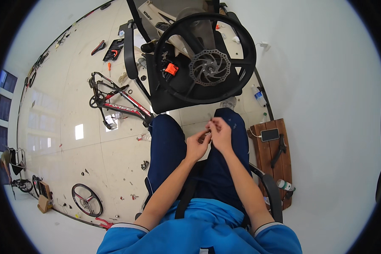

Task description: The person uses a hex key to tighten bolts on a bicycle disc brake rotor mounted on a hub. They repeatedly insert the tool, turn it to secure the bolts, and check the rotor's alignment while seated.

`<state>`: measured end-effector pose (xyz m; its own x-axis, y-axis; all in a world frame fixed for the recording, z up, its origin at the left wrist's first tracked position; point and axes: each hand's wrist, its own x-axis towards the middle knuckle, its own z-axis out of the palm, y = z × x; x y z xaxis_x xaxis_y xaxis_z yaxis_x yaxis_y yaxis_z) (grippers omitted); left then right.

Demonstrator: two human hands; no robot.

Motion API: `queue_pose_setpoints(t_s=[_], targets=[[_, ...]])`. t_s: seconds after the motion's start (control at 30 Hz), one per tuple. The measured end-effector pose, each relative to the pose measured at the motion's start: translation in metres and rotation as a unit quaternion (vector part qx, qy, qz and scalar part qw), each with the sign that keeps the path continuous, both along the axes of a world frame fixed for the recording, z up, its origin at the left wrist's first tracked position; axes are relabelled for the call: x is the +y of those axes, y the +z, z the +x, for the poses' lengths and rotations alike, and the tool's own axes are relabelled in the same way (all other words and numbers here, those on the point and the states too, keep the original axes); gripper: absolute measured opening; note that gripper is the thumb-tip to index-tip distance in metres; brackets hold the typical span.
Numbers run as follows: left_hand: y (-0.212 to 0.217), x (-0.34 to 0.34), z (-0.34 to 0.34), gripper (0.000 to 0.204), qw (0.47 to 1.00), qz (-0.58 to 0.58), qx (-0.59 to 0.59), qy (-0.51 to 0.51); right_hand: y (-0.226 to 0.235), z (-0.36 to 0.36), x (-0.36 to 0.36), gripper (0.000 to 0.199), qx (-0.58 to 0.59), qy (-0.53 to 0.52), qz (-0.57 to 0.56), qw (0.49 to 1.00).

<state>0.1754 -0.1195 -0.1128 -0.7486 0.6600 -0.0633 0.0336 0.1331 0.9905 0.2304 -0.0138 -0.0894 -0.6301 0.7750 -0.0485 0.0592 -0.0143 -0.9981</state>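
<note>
My left hand (197, 146) and my right hand (220, 133) meet above my lap, fingers pinched together. A small thin piece (210, 116) pokes up at the right fingertips; it is too small to name. Whatever lies between the left fingers is mostly hidden. Ahead of the hands, a black spoked wheel (245, 74) with a metal brake disc (209, 67) rests on a black chair (165, 101). An orange-and-black object (172, 69) shows through the spokes, and a white bike frame (154, 15) leans behind. Neither hand touches the wheel.
On the left floor lie a red-and-black bike frame (120, 108), a screwdriver (109, 67), a tool case (113, 50), a saddle (98, 47) and another wheel (87, 200). To my right, a wooden bench (261, 158) carries a phone (270, 135) and a bottle (285, 185).
</note>
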Motion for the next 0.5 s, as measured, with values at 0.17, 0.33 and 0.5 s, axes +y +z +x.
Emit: queue_pose_setpoints(t_s=[0.17,0.33,0.5], targets=[[0.008,0.003,-0.003,0.021,0.998,-0.018,-0.063,-0.005,0.038,-0.037,0.083,0.013,-0.042,0.006,0.140,0.989],[0.004,0.006,-0.004,0.018,0.997,-0.024,-0.070,-0.029,0.074,-0.058,0.139,0.014,-0.065,0.060,0.477,0.875],[0.006,0.007,-0.007,0.018,0.996,-0.024,-0.085,-0.029,0.093,-0.068,0.159,0.016,-0.078,0.140,0.570,0.806]])
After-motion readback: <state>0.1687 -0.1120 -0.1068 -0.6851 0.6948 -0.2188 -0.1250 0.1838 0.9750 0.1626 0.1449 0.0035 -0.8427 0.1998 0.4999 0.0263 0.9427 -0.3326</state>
